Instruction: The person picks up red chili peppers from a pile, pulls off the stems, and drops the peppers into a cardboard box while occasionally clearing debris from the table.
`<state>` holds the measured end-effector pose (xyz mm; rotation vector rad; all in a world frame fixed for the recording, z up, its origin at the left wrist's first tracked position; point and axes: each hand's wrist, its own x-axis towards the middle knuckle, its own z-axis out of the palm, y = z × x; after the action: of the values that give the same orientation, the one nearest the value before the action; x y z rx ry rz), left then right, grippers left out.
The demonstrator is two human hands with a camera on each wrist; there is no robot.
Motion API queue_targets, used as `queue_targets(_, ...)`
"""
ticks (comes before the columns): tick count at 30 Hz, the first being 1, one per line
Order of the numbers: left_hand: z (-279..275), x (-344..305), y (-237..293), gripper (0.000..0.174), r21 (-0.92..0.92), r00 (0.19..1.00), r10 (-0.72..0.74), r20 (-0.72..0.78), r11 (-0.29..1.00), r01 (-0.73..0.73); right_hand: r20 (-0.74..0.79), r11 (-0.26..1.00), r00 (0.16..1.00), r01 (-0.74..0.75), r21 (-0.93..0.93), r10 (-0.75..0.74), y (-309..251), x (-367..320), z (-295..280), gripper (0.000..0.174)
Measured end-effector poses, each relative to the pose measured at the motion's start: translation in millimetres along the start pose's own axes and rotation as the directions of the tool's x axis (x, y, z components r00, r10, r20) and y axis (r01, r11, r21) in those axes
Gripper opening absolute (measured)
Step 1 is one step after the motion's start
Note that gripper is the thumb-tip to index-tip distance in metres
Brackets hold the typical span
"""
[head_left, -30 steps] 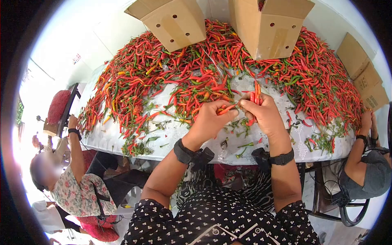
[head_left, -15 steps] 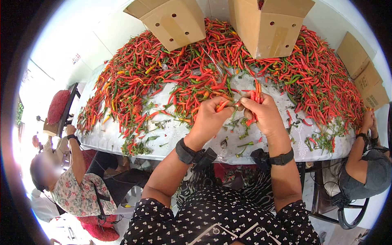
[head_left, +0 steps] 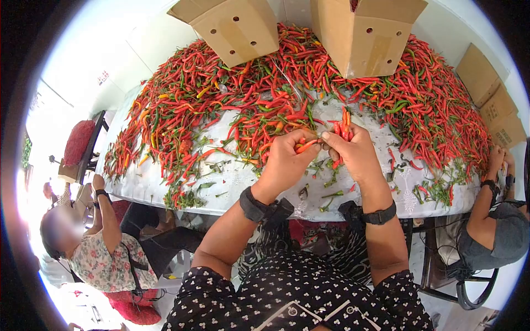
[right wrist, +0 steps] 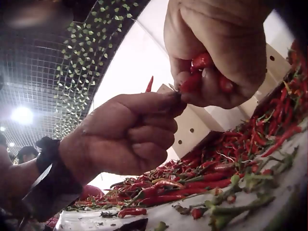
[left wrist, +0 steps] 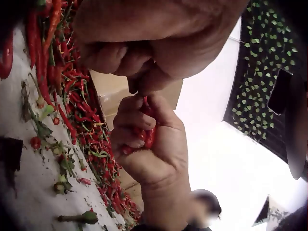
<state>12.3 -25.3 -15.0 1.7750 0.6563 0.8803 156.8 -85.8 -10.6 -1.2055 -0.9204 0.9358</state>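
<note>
Both hands meet over the table, fingertips close together. My left hand pinches a red chili pepper between thumb and forefinger, its end toward the other hand. My right hand grips several red chili peppers that stick up above the fingers. In the right wrist view, red chili ends show between the curled right fingers, right at the left fingertips. The left wrist view shows more red chilies inside the right fist. Around the hands lies a large heap of chilies.
Two cardboard boxes stand on the heap at the back. Green stems lie scattered on the white tablecloth. One person sits at the left, another at the right; flattened cardboard leans at far right.
The hands stay in nearly the same place, with small finger movements. The chili in the left hand has shifted slightly, and the fingertips of both hands have come closer together.
</note>
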Motion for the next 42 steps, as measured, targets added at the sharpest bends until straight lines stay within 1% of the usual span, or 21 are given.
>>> queue_targets(2,-2.1,-0.5,-1.9,0.01,0.069,0.999,0.052,0.009,0.996,-0.052,0.041,0.996,0.996,-0.082,0.047,0.08,-5.1,-1.0,-1.7,0.018)
queue_targets(6,-4.8,0.9,-2.7,0.01,0.026,0.998,0.057,0.004,0.998,-0.057,0.064,0.981,0.993,-0.113,0.155,0.104,-2.4,0.8,-4.7,0.017)
queue_targets(8,-14.7,4.0,1.1,0.015,0.102,0.999,-0.046,0.024,0.994,0.044,0.053,0.94,0.987,-0.163,0.3,0.154,3.3,4.3,-10.5,0.016)
queue_targets(9,-21.5,7.7,0.4,0.015,0.102,0.999,-0.047,0.025,0.994,0.044,0.051,0.94,0.987,-0.163,0.301,0.155,2.8,5.5,-13.6,0.016)
queue_targets(11,-34.3,17.7,-1.4,0.024,0.378,0.985,-0.108,0.137,0.925,0.049,0.078,0.843,0.988,-0.155,0.515,0.134,1.8,7.5,-19.4,0.015)
queue_targets(12,-36.3,21.2,-1.6,0.024,0.381,0.985,-0.109,0.136,0.923,0.05,0.08,0.842,0.988,-0.156,0.517,0.133,2.1,7.7,-21.4,0.015)
queue_targets(14,-38.7,26.9,-2.8,0.025,0.66,0.971,-0.051,0.234,0.742,-0.12,0.14,0.782,0.985,-0.168,0.6,0.104,2.6,7.9,-24.0,0.013)
queue_targets(15,-38.4,28.9,-8.5,0.025,0.66,0.971,-0.05,0.235,0.741,-0.122,0.139,0.782,0.985,-0.167,0.601,0.103,1.7,7.7,-23.4,0.013)
queue_targets(17,-35.5,31.8,-22.0,0.024,0.836,0.941,0.012,0.338,0.455,-0.306,0.092,0.8,0.981,-0.193,0.569,0.172,-1.4,7.1,-21.9,0.012)
queue_targets(18,-32.2,32.4,-20.1,0.024,0.836,0.941,0.014,0.339,0.454,-0.308,0.09,0.8,0.981,-0.191,0.569,0.17,-0.9,7.1,-21.7,0.012)
queue_targets(20,-23.2,33.8,-15.1,0.022,0.91,0.943,-0.104,0.317,0.312,-0.272,0.073,0.837,0.985,-0.171,0.52,0.156,1.7,8.0,-22.2,0.013)
queue_targets(21,-20.7,33.0,-15.8,0.022,0.91,0.942,-0.104,0.318,0.313,-0.272,0.072,0.837,0.985,-0.171,0.52,0.156,2.8,8.1,-22.9,0.013)
queue_targets(23,-17.6,30.1,-18.9,0.013,0.892,0.928,-0.089,0.362,0.324,-0.317,0.076,0.854,0.987,-0.158,0.496,0.139,4.1,8.5,-23.7,0.014)
queue_targets(26,-14.5,27.5,-19.8,0.016,0.904,0.924,-0.156,0.35,0.315,-0.289,0.023,0.894,0.984,-0.168,0.416,0.174,0.2,7.1,-20.7,0.013)
queue_targets(33,-20.7,28.1,-16.6,0.017,0.882,0.91,-0.164,0.381,0.36,-0.305,0.031,0.92,0.988,-0.151,0.362,0.15,6.3,9.1,-20.0,0.014)
queue_targets(35,-26.5,32.2,-20.1,0.021,0.82,0.932,0.044,0.36,0.461,-0.339,0.037,0.947,0.992,-0.125,0.297,0.119,11.0,10.9,-20.1,0.013)
queue_targets(36,-28.8,35.6,-16.7,0.021,0.82,0.932,0.044,0.361,0.461,-0.339,0.036,0.947,0.992,-0.124,0.297,0.119,11.1,11.1,-19.3,0.013)
queue_targets(38,-33.1,43.0,-8.1,0.026,0.606,0.953,-0.046,0.299,0.78,-0.152,0.021,0.96,0.994,-0.111,0.259,0.109,11.4,11.2,-15.7,0.014)
queue_targets(39,-34.3,45.4,-4.9,0.026,0.606,0.953,-0.046,0.298,0.781,-0.152,0.022,0.96,0.994,-0.111,0.258,0.11,12.2,11.4,-14.3,0.014)
queue_targets(41,-35.9,48.3,-1.0,0.023,0.394,0.927,-0.063,0.369,0.914,-0.095,-0.007,0.955,0.994,-0.106,0.279,0.112,14.3,11.7,-11.8,0.016)
queue_targets(42,-35.2,48.8,-1.2,0.023,0.393,0.927,-0.063,0.369,0.915,-0.095,-0.007,0.955,0.994,-0.106,0.278,0.112,13.0,11.0,-10.4,0.016)
